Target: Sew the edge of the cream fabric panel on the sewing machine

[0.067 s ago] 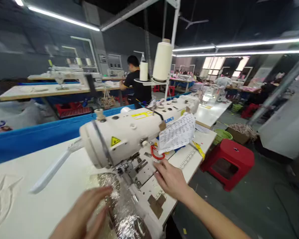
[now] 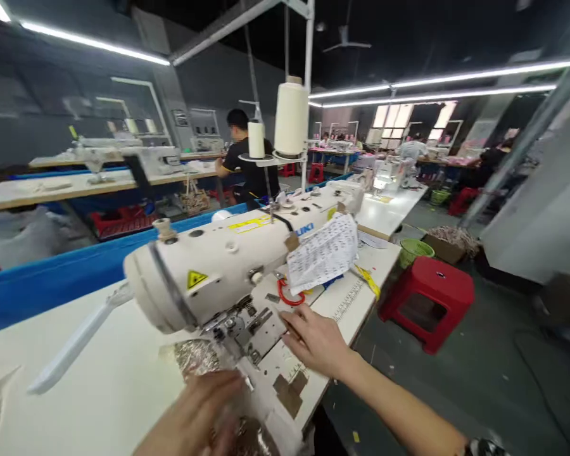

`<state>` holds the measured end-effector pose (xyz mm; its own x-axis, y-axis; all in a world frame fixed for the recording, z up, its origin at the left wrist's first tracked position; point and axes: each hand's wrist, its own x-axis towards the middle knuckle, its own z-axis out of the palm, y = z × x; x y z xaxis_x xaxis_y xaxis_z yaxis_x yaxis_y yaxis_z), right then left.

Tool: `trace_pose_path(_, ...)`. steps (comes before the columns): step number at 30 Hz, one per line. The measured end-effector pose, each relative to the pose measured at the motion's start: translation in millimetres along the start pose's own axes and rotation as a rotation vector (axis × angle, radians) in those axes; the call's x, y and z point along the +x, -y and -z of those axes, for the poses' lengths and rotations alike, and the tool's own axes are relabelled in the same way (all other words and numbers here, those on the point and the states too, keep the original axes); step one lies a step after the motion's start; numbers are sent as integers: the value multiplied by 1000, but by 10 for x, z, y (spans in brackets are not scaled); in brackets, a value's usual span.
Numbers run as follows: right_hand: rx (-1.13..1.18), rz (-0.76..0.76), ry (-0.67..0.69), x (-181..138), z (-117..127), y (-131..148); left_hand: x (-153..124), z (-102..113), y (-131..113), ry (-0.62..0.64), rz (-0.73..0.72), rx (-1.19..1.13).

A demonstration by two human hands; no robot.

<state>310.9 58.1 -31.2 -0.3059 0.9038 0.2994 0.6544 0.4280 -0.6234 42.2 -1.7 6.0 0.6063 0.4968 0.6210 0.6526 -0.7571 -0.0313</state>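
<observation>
A cream industrial sewing machine [image 2: 228,259] lies across the white table [image 2: 95,380]. Under its needle area sits shiny silver fabric [image 2: 194,356]. My left hand [image 2: 199,418] is blurred and rests on that fabric at the near edge, fingers spread. My right hand [image 2: 316,342] lies flat on the table beside the metal needle plate [image 2: 254,329], fingers apart and holding nothing. A red-handled tool [image 2: 287,294] lies just beyond its fingertips. A printed paper sheet [image 2: 323,253] hangs from the machine arm.
Two cream thread cones [image 2: 289,117] stand on a rack behind the machine. A red plastic stool [image 2: 427,301] and a green basket [image 2: 413,250] sit on the floor at right. A person in black [image 2: 247,161] works at a far table. A blue trough [image 2: 52,278] borders the table.
The view has shifted, so everything sits a little further left. My left hand has slid right and inward over the silver fabric. My right hand keeps its place by the needle plate.
</observation>
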Motion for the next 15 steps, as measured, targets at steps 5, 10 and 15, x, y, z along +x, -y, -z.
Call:
trace_pose_path(5, 556, -155, -302, 106, 206, -351, 676, -464, -393, 190, -115, -57)
trace_pose_path(10, 795, -86, -383, 44, 591, -399, 1217, -985, -528, 494, -133, 122)
trace_pose_path(15, 730, 174, -448, 10, 1234, -210, 1865, -1162, -458, 293, -311, 287)
